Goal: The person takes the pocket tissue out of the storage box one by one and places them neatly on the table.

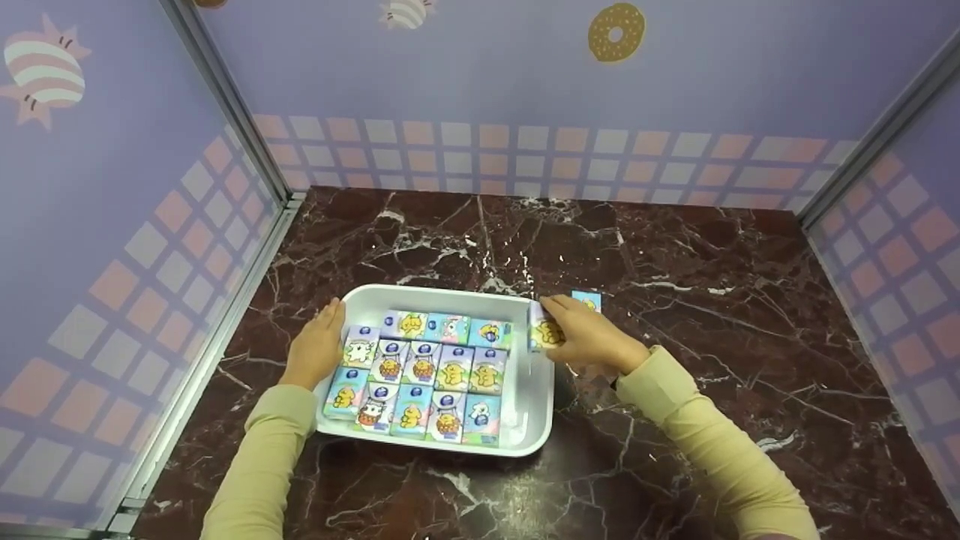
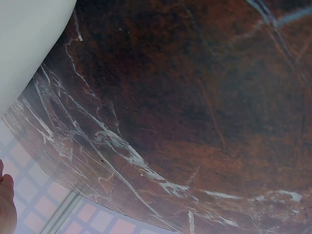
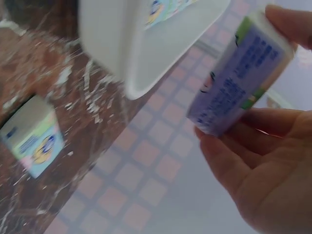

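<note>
In the head view, a white plastic tray [image 1: 529,442] holds rows of small packs [image 1: 456,375] printed with cartoon animals. My left hand [image 1: 316,346] rests along the tray's left side, fingers extended; only a bit of that hand [image 2: 7,207] enters the left wrist view. My right hand [image 1: 592,335] grips a small purple pack [image 1: 546,328] over the tray's right rim. Thumb and fingers pinch this purple pack [image 3: 243,75] at opposite ends in the right wrist view. Just beyond that hand, a light blue pack [image 1: 587,300] lies on the table, partly hidden.
Dark red marble with white veins forms the tabletop [image 1: 697,322]. Purple panels with a checked border [image 1: 495,157] close off the back and both sides. A metal rail [image 1: 225,300] runs along the left edge.
</note>
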A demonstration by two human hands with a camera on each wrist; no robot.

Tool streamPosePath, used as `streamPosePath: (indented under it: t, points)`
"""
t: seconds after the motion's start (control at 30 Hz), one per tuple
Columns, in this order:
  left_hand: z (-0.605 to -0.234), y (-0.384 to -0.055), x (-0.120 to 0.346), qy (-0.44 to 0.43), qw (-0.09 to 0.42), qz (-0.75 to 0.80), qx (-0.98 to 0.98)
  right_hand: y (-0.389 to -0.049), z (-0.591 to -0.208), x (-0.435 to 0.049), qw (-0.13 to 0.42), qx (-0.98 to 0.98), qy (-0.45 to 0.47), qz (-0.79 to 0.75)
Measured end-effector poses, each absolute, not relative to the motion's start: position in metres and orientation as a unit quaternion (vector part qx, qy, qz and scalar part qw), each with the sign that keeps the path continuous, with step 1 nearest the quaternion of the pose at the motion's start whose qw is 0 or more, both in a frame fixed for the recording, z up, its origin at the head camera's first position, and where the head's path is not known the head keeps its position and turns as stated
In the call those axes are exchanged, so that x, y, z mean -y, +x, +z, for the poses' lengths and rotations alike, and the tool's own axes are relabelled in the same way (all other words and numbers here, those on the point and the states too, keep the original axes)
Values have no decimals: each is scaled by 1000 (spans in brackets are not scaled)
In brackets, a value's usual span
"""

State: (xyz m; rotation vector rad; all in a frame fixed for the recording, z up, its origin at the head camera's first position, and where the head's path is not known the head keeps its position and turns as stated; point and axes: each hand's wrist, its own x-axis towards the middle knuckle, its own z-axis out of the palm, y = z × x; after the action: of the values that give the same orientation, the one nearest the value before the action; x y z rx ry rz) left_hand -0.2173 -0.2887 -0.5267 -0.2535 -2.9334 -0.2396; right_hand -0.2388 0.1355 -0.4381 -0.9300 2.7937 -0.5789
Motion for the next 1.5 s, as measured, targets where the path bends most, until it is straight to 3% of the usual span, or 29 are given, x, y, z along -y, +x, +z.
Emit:
streamPosePath:
  t: [0.3,0.5,1.2,1.5]
  points:
    - [-527,-217,289,-90,112,-82,986,-261,-453,-162,-4,-931,-297,-213]
    - [-528,-218,289,-91,112,-76,987,-275,-460,-181,-22,-939,-273,-208]
    - [-529,-219,290,-84,108,-79,987,-306,-506,-235,39,-963,-179,-197]
    - [-526,-218,289,-79,75,-78,991,-309,-525,-239,77,-964,-151,-204]
